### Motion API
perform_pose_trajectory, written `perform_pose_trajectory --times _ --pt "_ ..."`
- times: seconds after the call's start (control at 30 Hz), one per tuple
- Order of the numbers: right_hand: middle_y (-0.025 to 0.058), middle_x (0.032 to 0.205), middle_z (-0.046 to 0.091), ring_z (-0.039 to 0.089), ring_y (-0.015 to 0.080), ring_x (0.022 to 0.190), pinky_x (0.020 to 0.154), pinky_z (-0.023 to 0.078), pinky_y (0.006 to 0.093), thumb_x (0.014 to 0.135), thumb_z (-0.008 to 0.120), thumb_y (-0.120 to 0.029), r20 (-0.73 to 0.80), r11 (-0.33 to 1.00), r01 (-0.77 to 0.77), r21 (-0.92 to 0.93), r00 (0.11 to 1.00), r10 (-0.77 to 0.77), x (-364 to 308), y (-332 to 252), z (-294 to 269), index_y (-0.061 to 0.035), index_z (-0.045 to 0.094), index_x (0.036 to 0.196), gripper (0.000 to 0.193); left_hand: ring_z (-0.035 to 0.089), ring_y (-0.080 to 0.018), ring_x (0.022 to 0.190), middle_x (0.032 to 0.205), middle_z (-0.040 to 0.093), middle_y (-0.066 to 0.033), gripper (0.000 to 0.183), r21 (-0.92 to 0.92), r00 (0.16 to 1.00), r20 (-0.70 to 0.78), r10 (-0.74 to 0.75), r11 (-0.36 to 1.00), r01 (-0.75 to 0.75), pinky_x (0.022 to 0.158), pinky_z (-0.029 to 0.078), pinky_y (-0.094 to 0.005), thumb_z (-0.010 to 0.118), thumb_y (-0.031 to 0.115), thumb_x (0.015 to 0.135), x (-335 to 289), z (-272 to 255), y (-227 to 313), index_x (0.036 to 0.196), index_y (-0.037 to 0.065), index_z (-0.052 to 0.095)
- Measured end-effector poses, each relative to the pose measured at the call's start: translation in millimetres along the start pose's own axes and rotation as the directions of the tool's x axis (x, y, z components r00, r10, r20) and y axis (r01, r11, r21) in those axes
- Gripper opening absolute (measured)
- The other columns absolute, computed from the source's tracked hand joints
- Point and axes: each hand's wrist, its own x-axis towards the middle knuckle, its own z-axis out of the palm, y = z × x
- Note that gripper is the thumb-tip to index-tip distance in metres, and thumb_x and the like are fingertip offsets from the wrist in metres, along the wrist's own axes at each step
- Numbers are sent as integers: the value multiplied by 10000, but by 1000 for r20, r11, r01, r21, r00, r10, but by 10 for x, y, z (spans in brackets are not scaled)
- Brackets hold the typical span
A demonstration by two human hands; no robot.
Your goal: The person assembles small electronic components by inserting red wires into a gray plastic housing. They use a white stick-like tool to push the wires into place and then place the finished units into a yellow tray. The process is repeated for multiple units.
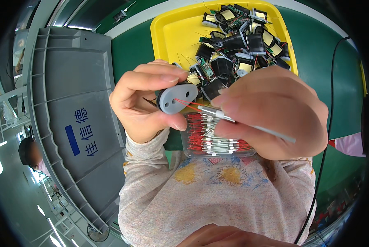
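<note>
My left hand (141, 96) pinches a small black housing by its edges, its light grey oval end cap (166, 101) facing right. Several small holes show in that cap. Thin red wires (187, 101) run from one hole to a slim silver rod with white collars (217, 113). My right hand (279, 107) grips this rod between thumb and fingers, close to the cap. A pale grey length (275, 133) shows below the fingers; whether it belongs to the same rod I cannot tell. Under both hands lies a clear plastic box (217, 156) of similar red-wired, white-collared rods.
A yellow tray (162, 35) behind my hands holds a heap of black housings (234, 43) with wires and green boards. To the left stands a grey plastic crate (75, 78). A black cable (329, 103) runs down the right side of the green table (312, 45). Another person (34, 154) is far left.
</note>
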Motion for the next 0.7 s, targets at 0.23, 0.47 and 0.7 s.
perform_pose_trajectory --times 0.23,0.47,0.7 --pt "139 703 643 621 237 615 531 479 289 535 783 4 -217 986 67 154 976 -33 -56 98 136 31 617 799 313 607 -256 847 894 629 -185 563 15 1000 3 6 1000 -6 765 442 -358 848 222 487 4 1 -14 908 -21 564" --pt "146 691 640 622 237 600 531 477 283 534 786 1 -21 992 -122 40 992 123 -137 39 -39 46 614 799 319 615 -251 844 893 632 -181 562 19 1000 -1 27 999 -27 770 439 -358 845 238 488 2 1 -27 905 -16 569" --pt "142 683 643 624 236 593 529 476 282 526 793 -12 -28 991 -133 18 991 133 -63 -21 0 50 620 787 319 616 -248 842 891 634 -179 568 2 999 -5 38 999 -38 775 439 -359 846 246 482 -3 -8 -40 907 -14 574"
